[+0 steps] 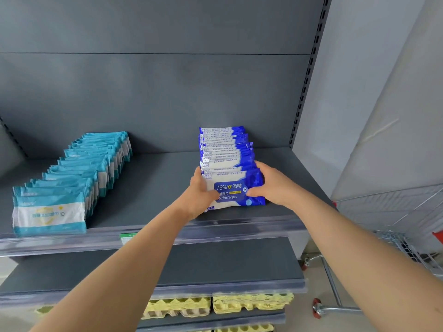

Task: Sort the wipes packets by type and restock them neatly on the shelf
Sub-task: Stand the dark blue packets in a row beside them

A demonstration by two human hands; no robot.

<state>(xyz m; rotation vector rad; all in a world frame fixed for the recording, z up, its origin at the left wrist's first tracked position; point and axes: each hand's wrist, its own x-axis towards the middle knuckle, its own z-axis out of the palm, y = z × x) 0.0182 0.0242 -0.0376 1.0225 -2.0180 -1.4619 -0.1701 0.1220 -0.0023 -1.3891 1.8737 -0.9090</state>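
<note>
Packs stand in two rows on the shelf. Your left hand and right hand hold the front pack of the blue row between them. The left grips its 9 o'clock edge with the thumb laid across the printed face. The right wraps its 3 o'clock edge, thumb also on the face (the other fingers go round the sides, mostly out of sight). That pack stands upright near the shelf's front edge, label toward you, touching the pack behind it. The rest of the blue row runs back from it toward 12 o'clock, toward the panel. At 9 o'clock, well apart, the teal row stands the same way, front to back, its nearest pack at the front edge. A green tag sits on the edge strip between the two rows. At 6 o'clock, under the next shelf down, you see yellow egg trays. At 4 o'clock stands a wire cart.
</note>
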